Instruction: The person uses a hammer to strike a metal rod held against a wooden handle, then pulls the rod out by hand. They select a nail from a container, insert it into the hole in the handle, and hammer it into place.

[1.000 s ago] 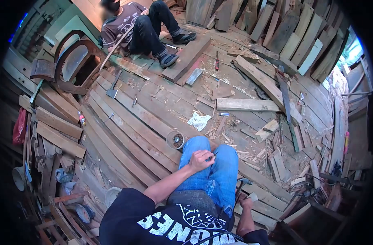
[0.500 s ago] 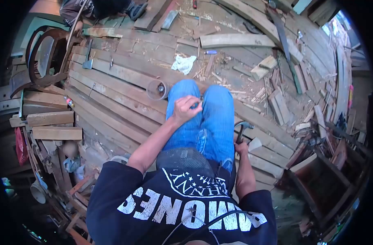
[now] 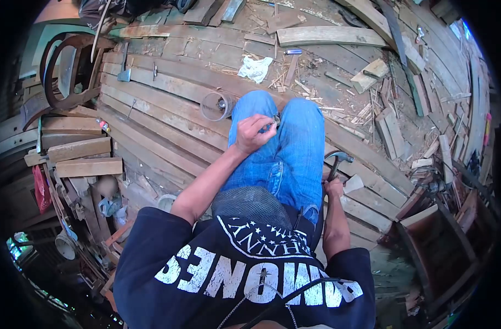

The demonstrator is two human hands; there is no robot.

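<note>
My left hand (image 3: 256,133) is raised above my jeans (image 3: 299,137), near the knees. Its fingers are curled in a pinch, and a small dark bit shows at the tips, too small to name. Down beside my right thigh, my right hand (image 3: 333,188) is wrapped around the handle of a claw hammer (image 3: 339,157), whose head points up and away from me. Just left of my knees a clear plastic tub (image 3: 211,106) rests on the planks, with small dark pieces inside. A pale wedge-shaped piece (image 3: 353,183) lies close to the right hand.
Long boards (image 3: 162,123) run under and beside my legs. A hatchet (image 3: 124,74) lies on them at left, near a curved wooden frame (image 3: 52,71). Ahead are a white cloth (image 3: 255,69), a blue lighter (image 3: 294,51), a handsaw (image 3: 393,33) and wood offcuts (image 3: 364,81). Another person crouches top left.
The view has shifted, so the surroundings sit higher and further right. My left fingers have drawn closer together. The right hand keeps its hold on the hammer.
</note>
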